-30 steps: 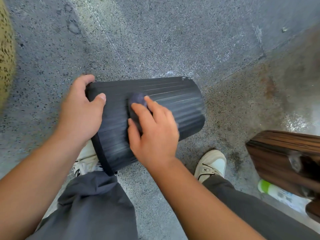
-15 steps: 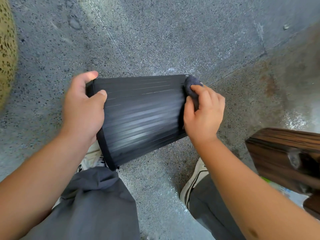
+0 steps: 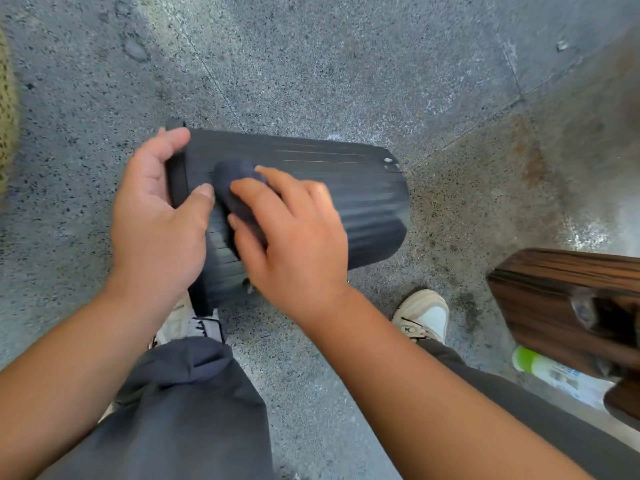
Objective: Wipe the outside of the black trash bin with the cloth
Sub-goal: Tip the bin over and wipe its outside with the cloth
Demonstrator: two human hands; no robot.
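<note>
Since half a second earlier: right hand point(image 3: 294, 233), fingers pressing cloth point(image 3: 235, 192), crossed from trash bin point(image 3: 346, 199) base to rim. Bin held sideways above floor; left hand point(image 3: 156, 216) gripped rim. Wiping midway; underside unseen.

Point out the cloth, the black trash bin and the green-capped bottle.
cloth point(image 3: 232, 188): head view, on its bunched dark top.
black trash bin point(image 3: 346, 188): head view, on its ribbed side wall.
green-capped bottle point(image 3: 550, 372): head view, on its white body.

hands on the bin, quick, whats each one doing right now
Left hand: grips the rim end of the black trash bin, steadying it.
Right hand: presses the dark cloth against the bin's ribbed side.
</note>
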